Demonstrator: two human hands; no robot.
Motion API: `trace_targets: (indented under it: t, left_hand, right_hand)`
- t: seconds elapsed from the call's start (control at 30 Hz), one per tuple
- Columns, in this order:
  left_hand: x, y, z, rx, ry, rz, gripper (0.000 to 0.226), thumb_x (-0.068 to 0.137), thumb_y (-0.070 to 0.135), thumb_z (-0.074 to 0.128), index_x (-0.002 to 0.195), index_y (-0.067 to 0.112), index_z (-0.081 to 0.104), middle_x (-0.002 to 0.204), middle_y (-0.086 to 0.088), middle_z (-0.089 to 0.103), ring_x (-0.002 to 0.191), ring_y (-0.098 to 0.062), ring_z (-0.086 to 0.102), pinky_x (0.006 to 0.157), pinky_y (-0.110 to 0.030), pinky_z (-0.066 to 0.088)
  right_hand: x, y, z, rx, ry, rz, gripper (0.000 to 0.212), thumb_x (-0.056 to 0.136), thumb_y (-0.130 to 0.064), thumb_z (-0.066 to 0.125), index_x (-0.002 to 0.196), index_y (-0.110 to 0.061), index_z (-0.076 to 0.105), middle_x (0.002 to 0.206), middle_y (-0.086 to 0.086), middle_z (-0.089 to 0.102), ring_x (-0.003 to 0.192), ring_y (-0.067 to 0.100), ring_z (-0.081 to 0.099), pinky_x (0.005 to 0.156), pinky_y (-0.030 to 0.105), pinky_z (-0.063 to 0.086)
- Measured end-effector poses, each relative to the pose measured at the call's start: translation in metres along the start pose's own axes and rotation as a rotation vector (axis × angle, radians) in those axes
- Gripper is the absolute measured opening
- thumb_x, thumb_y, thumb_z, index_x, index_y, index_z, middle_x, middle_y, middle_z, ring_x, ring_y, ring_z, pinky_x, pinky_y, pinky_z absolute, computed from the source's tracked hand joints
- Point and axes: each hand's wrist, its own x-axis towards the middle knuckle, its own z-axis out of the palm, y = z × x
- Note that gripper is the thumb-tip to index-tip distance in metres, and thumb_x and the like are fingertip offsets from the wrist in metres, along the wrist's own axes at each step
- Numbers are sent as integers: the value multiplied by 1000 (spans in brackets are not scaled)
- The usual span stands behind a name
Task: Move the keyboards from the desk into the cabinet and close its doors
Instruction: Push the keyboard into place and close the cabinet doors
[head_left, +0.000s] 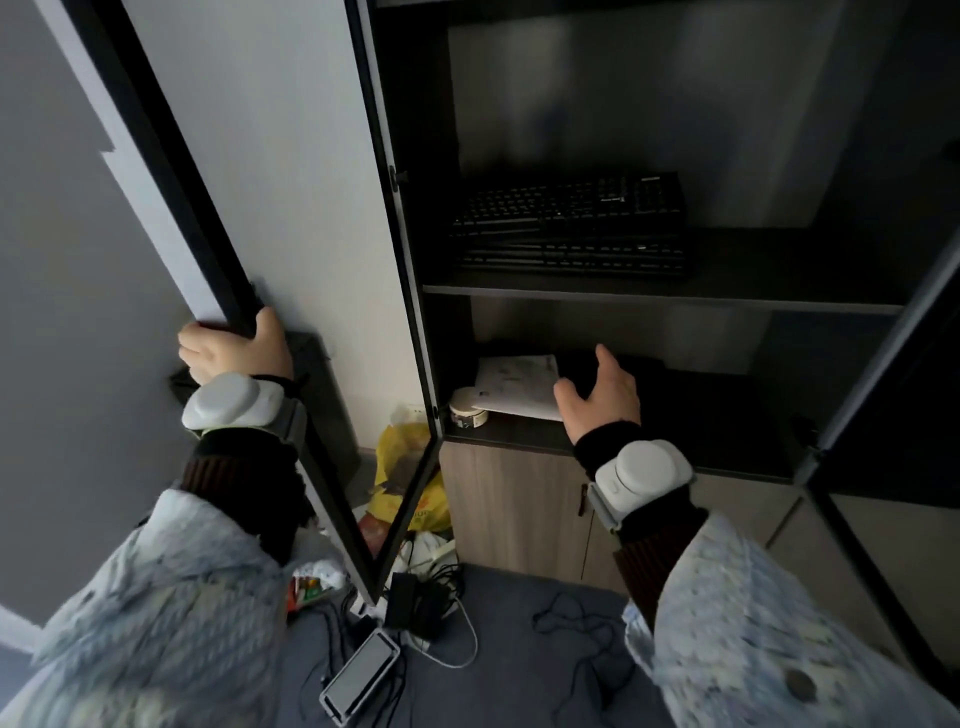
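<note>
Two black keyboards (569, 223) lie stacked on the middle shelf (660, 300) of the dark cabinet, the upper one slightly askew. My left hand (236, 351) grips the outer edge of the open left cabinet door (208, 208), which swings out toward me. My right hand (600, 395) hovers open, fingers apart, in front of the lower shelf and holds nothing. The right cabinet door (883, 364) stands open at the right edge of the view.
On the lower shelf lie white papers (519, 387) and a roll of tape (467, 413). A yellow bag (410, 478), cables, a black power brick (415, 603) and a small device (361, 675) litter the floor below the left door. Wooden lower doors (514, 514) are shut.
</note>
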Motion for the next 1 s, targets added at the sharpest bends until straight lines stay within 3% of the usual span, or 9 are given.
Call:
trace_targets:
  t: [0.23, 0.3, 0.37, 0.43, 0.53, 0.7, 0.9, 1.0]
  left_hand:
    - [-91, 1, 31, -178, -266, 273, 56, 82, 23, 63, 123, -10, 42, 120, -22, 47, 117, -29, 47, 100, -29, 34]
    - [-118, 9, 48, -232, -366, 330, 49, 83, 23, 63, 119, -6, 46, 110, -12, 46, 103, -19, 47, 84, -11, 35]
    - [-146, 20, 71, -276, -460, 388, 28, 83, 27, 61, 106, 13, 52, 104, -4, 44, 95, -14, 46, 71, 1, 33]
    - [-172, 36, 101, -285, -574, 420, 21, 82, 28, 59, 100, 24, 50, 107, -3, 45, 100, -18, 50, 82, -8, 38]
    - [-219, 70, 154, -227, -722, 443, 48, 82, 20, 59, 124, 1, 48, 120, -10, 48, 108, -23, 51, 97, -32, 44]
    - [-253, 109, 216, -76, -637, 380, 69, 83, 20, 58, 143, -1, 31, 140, -21, 36, 131, -32, 38, 110, -32, 29]
    - [-272, 136, 277, 37, -654, 404, 85, 86, 25, 57, 150, -4, 10, 150, -22, 23, 140, -34, 25, 114, -30, 18]
    - [-268, 141, 293, 58, -670, 438, 85, 87, 24, 56, 151, -2, 7, 150, -23, 21, 142, -33, 25, 114, -27, 19]
  right_hand:
    - [8, 25, -16, 24, 82, 60, 68, 88, -26, 51, 147, -10, 22, 151, 16, 30, 140, 30, 28, 116, 39, 24]
    - [17, 40, -28, 49, 113, 87, 67, 88, -26, 51, 147, -10, 23, 150, 16, 31, 139, 31, 30, 116, 40, 26]
    - [29, 54, -45, 63, 150, 118, 67, 89, -26, 51, 147, -10, 24, 150, 16, 32, 139, 31, 31, 115, 41, 26]
    - [46, 70, -65, 72, 180, 144, 67, 89, -26, 51, 147, -10, 23, 151, 16, 30, 139, 30, 30, 115, 41, 26]
    - [80, 104, -108, 68, 239, 208, 67, 89, -26, 51, 147, -9, 23, 151, 16, 30, 140, 30, 29, 116, 38, 25]
    - [112, 139, -141, 60, 240, 213, 67, 89, -28, 52, 147, -10, 23, 152, 14, 30, 138, 29, 32, 115, 33, 26]
    - [149, 186, -171, 38, 194, 283, 68, 89, -30, 51, 147, -10, 23, 153, 11, 29, 139, 28, 31, 114, 33, 24]
    - [158, 194, -172, 54, 186, 300, 67, 89, -29, 51, 147, -10, 24, 153, 11, 30, 139, 28, 31, 113, 34, 25]
